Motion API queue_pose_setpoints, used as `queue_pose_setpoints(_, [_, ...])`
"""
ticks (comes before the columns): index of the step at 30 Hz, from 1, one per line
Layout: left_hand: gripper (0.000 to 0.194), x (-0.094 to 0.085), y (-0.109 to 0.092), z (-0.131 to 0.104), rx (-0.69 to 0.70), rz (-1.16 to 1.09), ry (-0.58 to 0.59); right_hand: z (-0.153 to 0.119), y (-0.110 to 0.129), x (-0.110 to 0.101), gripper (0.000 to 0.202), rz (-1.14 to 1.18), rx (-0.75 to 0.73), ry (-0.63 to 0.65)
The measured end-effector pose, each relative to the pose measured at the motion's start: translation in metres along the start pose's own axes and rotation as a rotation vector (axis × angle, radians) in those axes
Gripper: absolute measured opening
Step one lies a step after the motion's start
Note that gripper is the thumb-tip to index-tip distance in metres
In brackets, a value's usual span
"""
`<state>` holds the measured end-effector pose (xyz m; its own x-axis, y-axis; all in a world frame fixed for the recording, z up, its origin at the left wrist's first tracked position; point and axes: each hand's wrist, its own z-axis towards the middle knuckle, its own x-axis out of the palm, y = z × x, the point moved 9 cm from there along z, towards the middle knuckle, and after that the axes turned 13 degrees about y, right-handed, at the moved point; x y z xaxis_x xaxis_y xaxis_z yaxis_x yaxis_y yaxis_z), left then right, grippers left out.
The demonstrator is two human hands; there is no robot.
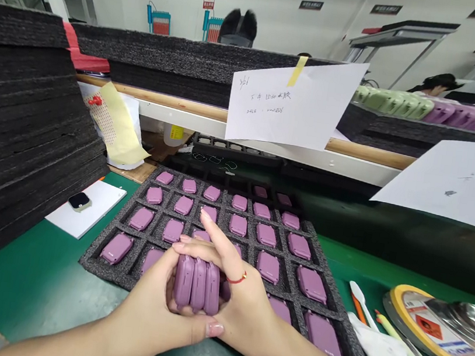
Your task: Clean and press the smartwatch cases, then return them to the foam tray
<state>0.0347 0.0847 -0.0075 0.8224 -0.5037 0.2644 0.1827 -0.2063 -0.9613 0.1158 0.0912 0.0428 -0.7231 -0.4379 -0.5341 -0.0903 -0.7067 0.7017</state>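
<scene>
A short row of purple cases (198, 285), standing on edge side by side, is held between my two hands. My left hand (152, 313) wraps round the row from the left and below, its thumb stretched along the bottom. From the right, my right hand (243, 291) closes on the same cases, its fingers over their top and one finger pointing up. Beyond and below the hands lies a black foam tray (119, 221) with purple cases such as this one (142, 219) in its compartments. The hands hide some of its middle compartments.
Black foam sheets (15, 153) are stacked at the left. A watch (79, 201) lies on white paper (98, 205). Brushes, a tissue (386, 346) and a yellow-rimmed round container (399, 304) lie at the right. Papers hang from the shelf edge (184, 114). A person is at the back right.
</scene>
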Motion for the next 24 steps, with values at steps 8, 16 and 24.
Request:
queue_pose_setpoints(8, [0.046,-0.01,-0.011,-0.002,0.017,0.159,-0.041,0.0,0.015,0.003,0.092,-0.194,-0.072,0.059])
queue_pose_setpoints(16, [0.039,-0.012,-0.036,-0.011,0.148,0.532,-0.13,-0.003,-0.029,-0.022,0.064,0.493,0.198,-0.165])
queue_pose_setpoints(24, [0.039,-0.002,-0.043,-0.011,0.275,0.585,-0.059,-0.01,-0.051,0.011,0.075,0.795,0.493,0.014])
